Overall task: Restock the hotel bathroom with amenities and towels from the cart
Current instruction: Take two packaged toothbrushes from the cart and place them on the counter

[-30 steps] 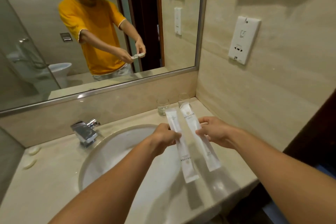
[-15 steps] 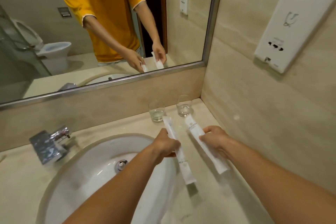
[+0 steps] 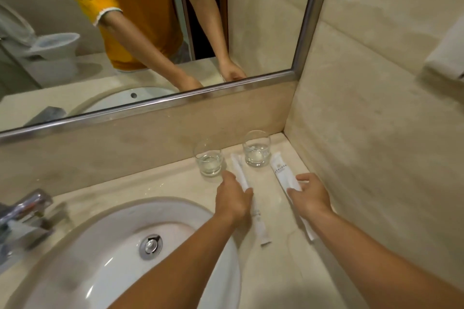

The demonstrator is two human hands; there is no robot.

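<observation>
Two long white printed amenity sachets, left (image 3: 258, 221) and right (image 3: 282, 174), on the worktop (image 3: 155, 183), each pinched by left hand (image 3: 233, 198) and right hand (image 3: 310, 195); two glasses, left glass (image 3: 208, 159) and right glass (image 3: 256, 148), behind

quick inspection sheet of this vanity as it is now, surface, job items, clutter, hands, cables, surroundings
surface: beige stone counter with an inset white sink.
job's things: two white amenity packets lie beside the glasses, left packet, right packet.
clutter: two clear glasses, left glass, right glass, upright near the back wall.
grippers: left hand grips the left packet; right hand holds the right packet.
cables: nothing seen.
surroundings: mirror above, chrome faucet at left, tiled side wall.
</observation>
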